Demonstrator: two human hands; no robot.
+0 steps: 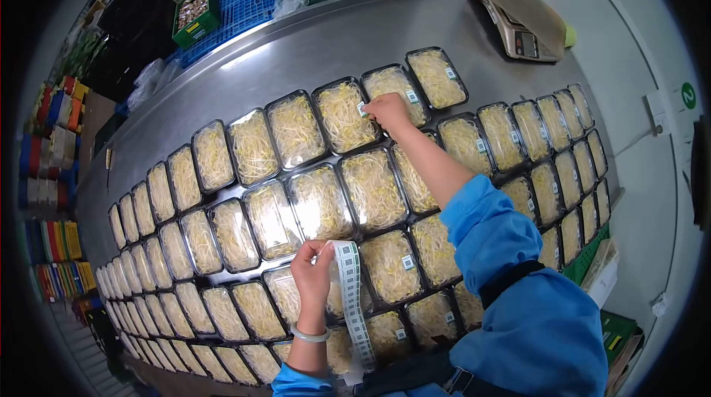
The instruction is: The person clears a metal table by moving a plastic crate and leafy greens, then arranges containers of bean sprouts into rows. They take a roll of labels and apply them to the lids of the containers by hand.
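Right hand (386, 109) at upper centre, fingertips pressed on a small label on a bean sprout tray (344, 115); left hand (312, 272) at lower centre pinches the label strip (351, 301), feeding stickers; trays tile the steel table (311, 41).

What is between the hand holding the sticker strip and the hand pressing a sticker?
In the head view, sealed bean sprout trays lie between the left hand with the label strip and the right hand.
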